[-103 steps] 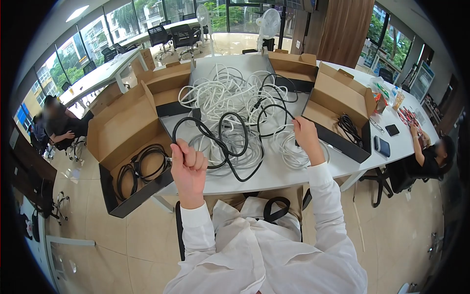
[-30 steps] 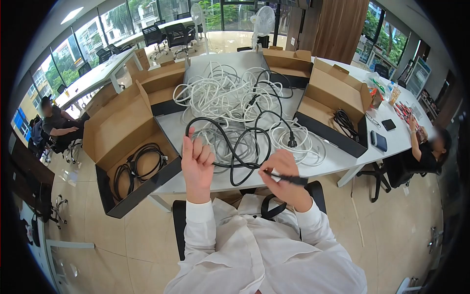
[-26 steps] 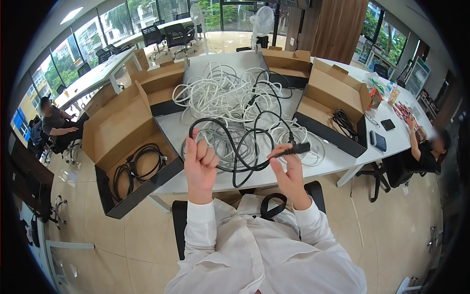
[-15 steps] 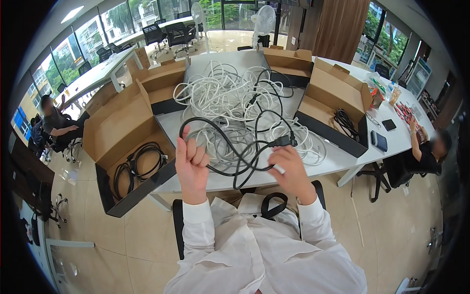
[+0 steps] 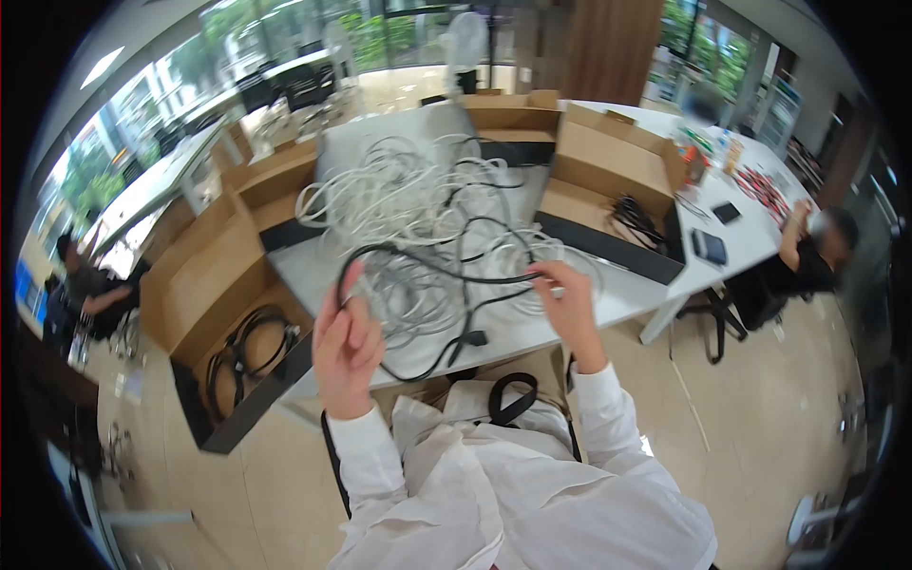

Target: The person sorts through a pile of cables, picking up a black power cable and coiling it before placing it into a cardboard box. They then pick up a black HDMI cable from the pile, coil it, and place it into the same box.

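Observation:
A black power cable (image 5: 432, 255) stretches between my two hands over the table's near edge. My left hand (image 5: 350, 344) is closed on it, with a loop passing over the thumb. Thumb and fingers of my right hand (image 5: 567, 293) pinch another stretch of the same cable. Its black plug (image 5: 473, 338) dangles between the hands. Behind it lies a tangled heap of white and grey cables (image 5: 380, 195), with some black cable (image 5: 463, 214) running through it.
Open cardboard boxes flank the heap; the left box (image 5: 204, 418) and right box (image 5: 655, 265) hold coiled black cables. A phone (image 5: 726, 212), a dark wallet (image 5: 709, 247) and red items (image 5: 763, 193) lie to the right. One person (image 5: 807, 249) sits at right, another (image 5: 100, 290) at left.
My right hand has moved off the plug onto the cable and drawn it out to the right. The plug now hangs lower between my hands. The view has shifted and blurred.

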Demonstrator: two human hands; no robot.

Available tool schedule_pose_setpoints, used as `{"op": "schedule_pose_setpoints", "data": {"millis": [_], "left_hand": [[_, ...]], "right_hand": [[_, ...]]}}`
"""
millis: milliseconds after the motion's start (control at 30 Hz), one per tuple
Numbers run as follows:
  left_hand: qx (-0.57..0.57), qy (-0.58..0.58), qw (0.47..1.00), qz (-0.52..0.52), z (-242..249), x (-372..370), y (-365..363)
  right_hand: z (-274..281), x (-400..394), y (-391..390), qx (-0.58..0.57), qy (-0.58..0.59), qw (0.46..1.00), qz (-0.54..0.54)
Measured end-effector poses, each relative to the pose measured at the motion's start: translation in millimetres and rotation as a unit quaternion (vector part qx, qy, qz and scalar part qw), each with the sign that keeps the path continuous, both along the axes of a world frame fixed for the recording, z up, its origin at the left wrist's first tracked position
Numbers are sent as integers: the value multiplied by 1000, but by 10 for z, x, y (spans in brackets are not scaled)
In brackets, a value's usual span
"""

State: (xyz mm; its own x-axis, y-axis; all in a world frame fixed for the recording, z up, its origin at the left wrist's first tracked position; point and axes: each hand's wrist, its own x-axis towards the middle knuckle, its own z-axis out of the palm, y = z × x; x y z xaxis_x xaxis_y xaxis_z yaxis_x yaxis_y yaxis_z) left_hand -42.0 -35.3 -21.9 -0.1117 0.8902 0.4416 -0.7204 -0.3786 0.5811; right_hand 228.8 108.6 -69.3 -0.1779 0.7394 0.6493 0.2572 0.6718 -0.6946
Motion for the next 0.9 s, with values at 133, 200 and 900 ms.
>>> {"op": "schedule_pose_setpoints", "data": {"millis": [133,200,900], "left_hand": [[-10,110,993,30,-84,60,-15],[-45,182,981,45,-180,-30,62],[-55,629,762,144,-69,762,681]], "right_hand": [[99,75,-57,-1,-55,993,104],[63,140,-96,44,-125,985,115],[647,278,-598,8,27,988,151]]}}
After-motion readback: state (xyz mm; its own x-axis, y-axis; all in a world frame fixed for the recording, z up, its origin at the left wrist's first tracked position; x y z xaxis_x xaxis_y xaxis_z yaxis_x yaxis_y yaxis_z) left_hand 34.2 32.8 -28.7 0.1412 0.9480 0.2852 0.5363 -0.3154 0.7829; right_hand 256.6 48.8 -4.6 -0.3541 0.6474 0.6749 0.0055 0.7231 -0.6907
